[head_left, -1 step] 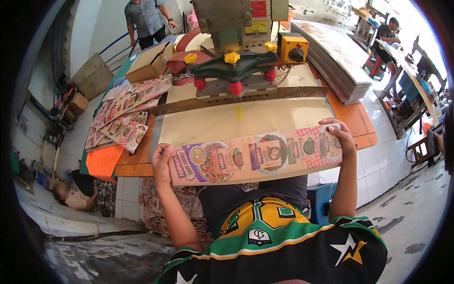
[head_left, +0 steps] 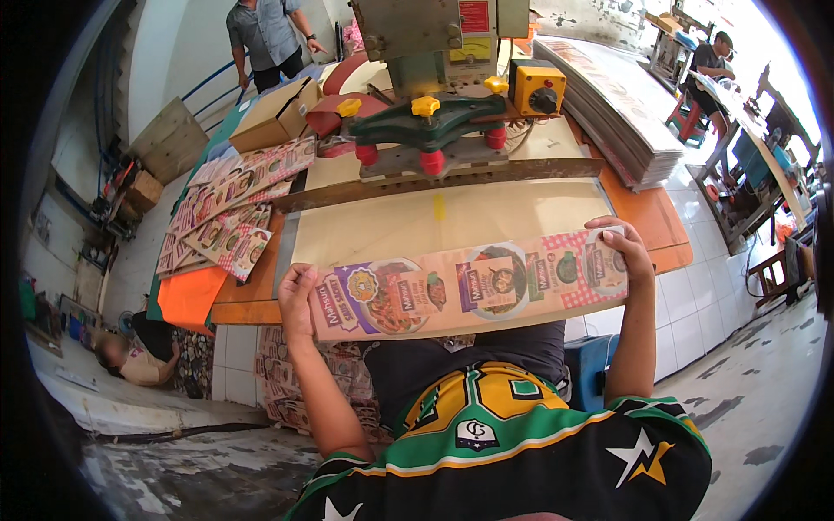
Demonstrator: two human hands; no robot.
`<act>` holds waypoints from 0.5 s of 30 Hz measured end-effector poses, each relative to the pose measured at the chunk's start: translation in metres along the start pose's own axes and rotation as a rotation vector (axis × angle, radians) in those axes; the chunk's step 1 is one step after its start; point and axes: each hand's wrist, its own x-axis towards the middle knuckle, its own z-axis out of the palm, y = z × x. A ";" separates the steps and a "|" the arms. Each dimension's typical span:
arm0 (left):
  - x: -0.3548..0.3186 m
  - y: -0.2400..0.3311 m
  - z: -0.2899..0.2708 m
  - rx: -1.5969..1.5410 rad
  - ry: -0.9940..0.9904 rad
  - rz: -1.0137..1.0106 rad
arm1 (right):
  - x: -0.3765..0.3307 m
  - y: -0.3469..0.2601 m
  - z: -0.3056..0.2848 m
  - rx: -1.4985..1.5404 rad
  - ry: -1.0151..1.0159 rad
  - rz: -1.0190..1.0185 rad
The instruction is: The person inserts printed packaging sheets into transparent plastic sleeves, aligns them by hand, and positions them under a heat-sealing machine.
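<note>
A long printed strip (head_left: 473,282) with pictures of food dishes stretches between my hands, just above the near edge of the work table. My left hand (head_left: 300,293) pinches its left end, thumb on top. At the other end, my right hand (head_left: 618,239) grips the strip near its upper right corner, fingers curled over the printed face. Beyond the strip lies a pale board (head_left: 391,213) on the table. Across that board runs a metal bar (head_left: 539,174) under the press head (head_left: 426,130), which has yellow knobs and red feet.
Loose printed pieces (head_left: 234,195) lie heaped at the left, by a cardboard box (head_left: 274,113) and an orange sheet (head_left: 191,293). A tall stack of printed sheets (head_left: 617,130) stands at the right. A yellow switch box (head_left: 537,87) is on the press. Other people are in the background.
</note>
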 end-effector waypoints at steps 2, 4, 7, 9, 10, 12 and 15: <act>-0.001 0.001 0.002 0.005 0.013 0.006 | 0.001 0.004 -0.002 0.004 0.016 -0.007; -0.001 0.002 0.006 0.011 0.027 0.011 | 0.002 0.006 -0.005 0.008 0.032 -0.014; -0.003 0.003 0.010 0.011 0.051 0.025 | 0.000 0.006 -0.008 0.008 0.007 0.005; -0.004 0.001 0.008 0.019 0.061 0.046 | -0.001 0.006 -0.007 0.015 0.015 0.003; -0.003 -0.003 0.003 0.020 0.061 0.045 | -0.001 0.007 -0.007 0.016 0.016 0.004; -0.001 -0.009 -0.007 0.044 0.039 0.092 | -0.002 0.010 -0.007 0.009 0.053 -0.021; -0.002 -0.012 -0.011 -0.001 0.014 0.094 | -0.003 0.013 -0.007 0.018 0.058 -0.083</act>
